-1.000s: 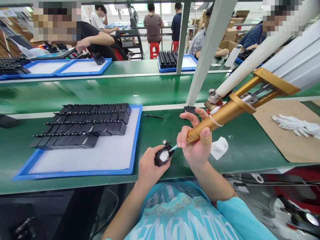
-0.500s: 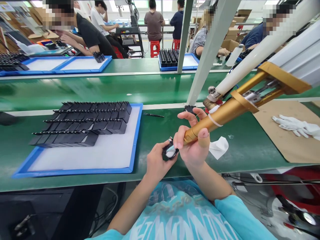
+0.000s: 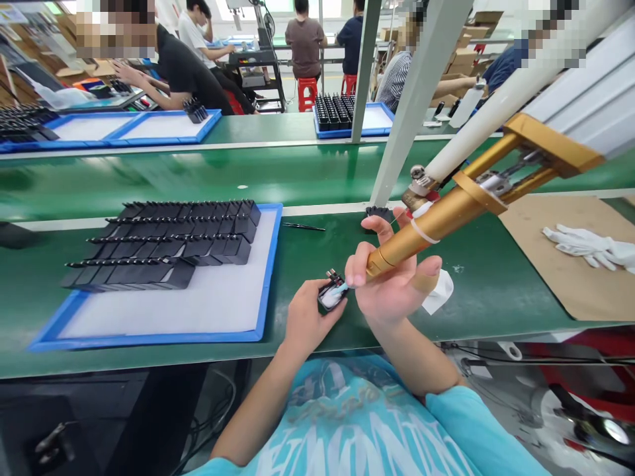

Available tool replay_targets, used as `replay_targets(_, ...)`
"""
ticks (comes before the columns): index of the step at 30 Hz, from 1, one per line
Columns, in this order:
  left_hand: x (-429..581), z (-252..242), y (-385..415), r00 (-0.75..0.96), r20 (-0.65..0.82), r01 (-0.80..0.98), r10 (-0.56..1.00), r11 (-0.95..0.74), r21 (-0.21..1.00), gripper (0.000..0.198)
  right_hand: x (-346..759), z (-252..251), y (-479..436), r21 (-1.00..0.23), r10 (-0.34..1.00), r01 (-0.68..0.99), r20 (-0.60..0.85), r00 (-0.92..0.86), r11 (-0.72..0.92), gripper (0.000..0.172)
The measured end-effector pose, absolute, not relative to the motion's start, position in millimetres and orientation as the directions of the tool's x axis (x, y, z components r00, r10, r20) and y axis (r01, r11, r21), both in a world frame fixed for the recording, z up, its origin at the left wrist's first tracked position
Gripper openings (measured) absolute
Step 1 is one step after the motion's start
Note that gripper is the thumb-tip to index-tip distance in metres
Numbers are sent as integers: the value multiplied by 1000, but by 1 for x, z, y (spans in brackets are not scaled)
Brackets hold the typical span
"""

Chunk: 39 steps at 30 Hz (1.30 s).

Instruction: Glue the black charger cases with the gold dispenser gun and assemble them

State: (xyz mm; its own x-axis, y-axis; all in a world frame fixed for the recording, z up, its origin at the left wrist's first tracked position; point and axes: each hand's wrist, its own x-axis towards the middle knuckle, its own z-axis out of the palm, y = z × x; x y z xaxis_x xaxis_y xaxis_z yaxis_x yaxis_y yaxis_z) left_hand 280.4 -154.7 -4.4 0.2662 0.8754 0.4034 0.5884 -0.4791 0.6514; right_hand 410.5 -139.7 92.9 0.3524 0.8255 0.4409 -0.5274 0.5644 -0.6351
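My left hand [image 3: 308,316] pinches a small black housing [image 3: 325,301], open side up, with white material inside and metal prongs at its far end. Around the front of a gold-coloured dispensing gun [image 3: 404,250] curl the fingers of my right hand [image 3: 387,284], its thumb sticking out to the right. The gun's pale blue nozzle tip [image 3: 340,289] points into the housing, at the white material. Behind my right fingers, another black part [image 3: 380,213] sits on the bench, partly hidden.
Rows of black housings [image 3: 163,241] stand in a blue-rimmed tray [image 3: 270,277] at left. Thin black tweezers [image 3: 303,227], a crumpled white tissue [image 3: 439,291] and white gloves [image 3: 590,244] on cardboard [image 3: 540,277] lie nearby. A slanted metal post [image 3: 397,145] rises behind the gun.
My left hand has tilted the housing, showing more of its inside and prongs. My right thumb has lifted away from the gun. A white spot on the green belt behind has shifted left.
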Motion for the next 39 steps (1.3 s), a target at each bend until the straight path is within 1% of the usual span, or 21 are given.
replay_targets(4, 262, -19, -148, 297, 208, 644, 932, -357, 677, 27, 418, 89, -137, -651, 816, -495, 424, 393, 576, 48)
replay_targets(5, 257, -22, -147, 301, 167, 637, 939, -328, 697, 29, 420, 88, -137, -648, 813, -493, 426, 397, 581, 47)
replay_targets(7, 250, -25, -143, 313, 108, 590, 943, -282, 756, 38, 425, 87, -137, -651, 809, -484, 429, 401, 585, 44)
replay_targets(9, 247, -23, -138, 319, 87, 516, 944, -250, 819, 45, 428, 86, -138, -666, 808, -464, 423, 410, 584, 42)
replay_targets(11, 250, -19, -131, 314, 76, 453, 946, -220, 864, 40, 432, 85, -139, -676, 806, -450, 416, 420, 584, 41)
replay_targets(14, 257, -10, -127, 342, 68, 407, 937, -213, 888, 40, 436, 83, -139, -676, 806, -451, 408, 430, 583, 38)
replay_targets(16, 262, -5, -129, 363, 116, 447, 925, -282, 849, 35, 438, 82, -140, -664, 808, -468, 408, 425, 582, 36)
replay_targets(17, 263, -4, -132, 364, 164, 484, 917, -336, 808, 33, 439, 82, -140, -658, 808, -477, 412, 420, 583, 35)
replay_targets(20, 266, -3, -142, 364, 329, 608, 871, -490, 624, 25, 442, 80, -141, -655, 812, -483, 419, 407, 581, 36)
replay_targets(23, 269, -7, -147, 385, 411, 662, 826, -557, 502, 20, 445, 78, -142, -668, 816, -474, 412, 407, 573, 38)
replay_targets(27, 271, -14, -145, 448, 446, 670, 775, -621, 406, 22, 447, 76, -141, -651, 813, -489, 424, 400, 581, 37)
replay_targets(31, 270, -16, -144, 542, 382, 728, 748, -646, 230, 31, 448, 76, -141, -650, 814, -494, 419, 402, 578, 36)
replay_targets(33, 271, -16, -144, 557, 357, 750, 750, -639, 172, 30, 449, 75, -141, -651, 815, -493, 415, 404, 577, 37)
replay_targets(35, 273, -16, -144, 555, 355, 758, 752, -634, 157, 24, 450, 75, -141, -642, 813, -501, 421, 403, 580, 37)
replay_targets(36, 274, -16, -144, 552, 356, 755, 754, -633, 171, 23, 450, 75, -142, -633, 811, -508, 427, 401, 584, 36)
replay_targets(37, 274, -16, -144, 542, 356, 750, 761, -629, 203, 22, 451, 74, -142, -623, 808, -515, 434, 399, 589, 35)
replay_targets(38, 274, -16, -143, 522, 354, 742, 776, -618, 259, 21, 451, 74, -142, -614, 804, -520, 441, 398, 594, 35)
replay_targets(39, 274, -16, -143, 488, 346, 727, 801, -593, 347, 21, 452, 73, -142, -607, 801, -523, 445, 400, 598, 35)
